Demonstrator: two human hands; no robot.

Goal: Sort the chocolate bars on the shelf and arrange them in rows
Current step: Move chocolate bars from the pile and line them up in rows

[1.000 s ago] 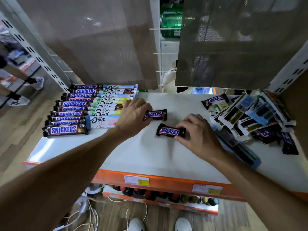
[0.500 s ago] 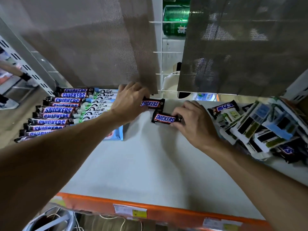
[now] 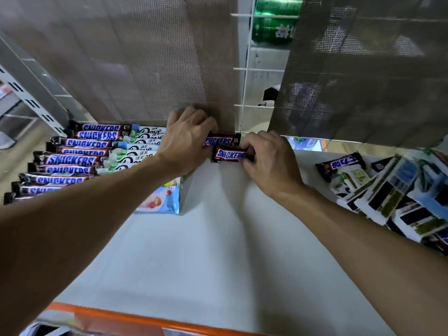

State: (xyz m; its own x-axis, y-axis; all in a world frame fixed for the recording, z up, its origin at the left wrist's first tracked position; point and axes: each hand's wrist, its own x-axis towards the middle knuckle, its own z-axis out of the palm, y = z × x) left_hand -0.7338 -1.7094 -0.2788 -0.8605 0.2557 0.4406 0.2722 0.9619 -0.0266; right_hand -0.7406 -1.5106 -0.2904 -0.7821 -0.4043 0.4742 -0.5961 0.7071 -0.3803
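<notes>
Rows of long brown Snickers bars [image 3: 72,158] and white Dove bars [image 3: 143,146] fill the white shelf's [image 3: 218,251] left edge; left hand [image 3: 186,141] and right hand [image 3: 269,161] each pinch a short brown Snickers bar, back one [image 3: 219,141] and front one [image 3: 230,154]; jumbled wrapper pile [image 3: 397,190] right, unsorted.

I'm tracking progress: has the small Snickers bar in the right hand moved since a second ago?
Yes. The small Snickers bar in the right hand went from mid-shelf toward the back, now near the mesh back panel.
</notes>
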